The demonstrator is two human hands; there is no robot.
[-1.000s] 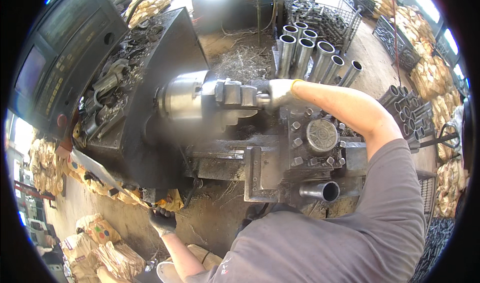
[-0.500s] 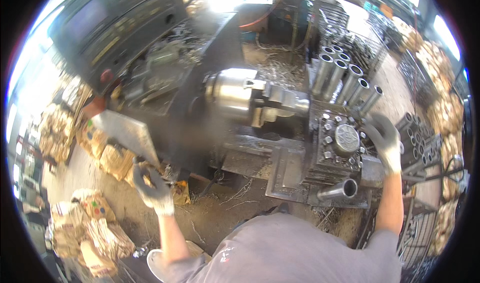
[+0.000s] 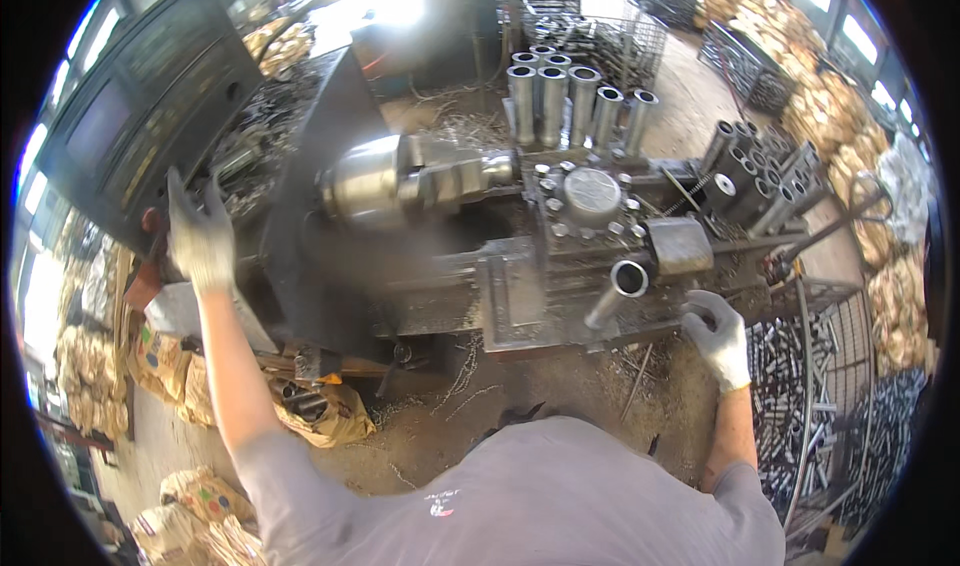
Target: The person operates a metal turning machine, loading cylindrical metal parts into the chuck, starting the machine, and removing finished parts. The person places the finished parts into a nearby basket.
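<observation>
I stand over a metal lathe whose shiny chuck [image 3: 375, 181] looks blurred, with a workpiece in its jaws. My gloved left hand [image 3: 198, 234] is raised with fingers spread against the dark control panel [image 3: 140, 96] at the left. My gloved right hand [image 3: 718, 334] curls around a handle at the front right of the carriage, just right of a steel tube [image 3: 618, 291] that sticks out toward me. The square tool post [image 3: 592, 198] with its round top sits behind that tube.
Several upright steel tubes [image 3: 570, 96] stand behind the tool post. Dark tubes [image 3: 755, 171] lie to the right, with wire baskets [image 3: 820, 416] of metal parts below. Sacks [image 3: 95, 386] lie at the left and metal chips cover the floor [image 3: 500, 406].
My left hand rose from low by the sacks to the control panel. My right hand left the chuck, moved to the carriage's right side, then down to the front handle.
</observation>
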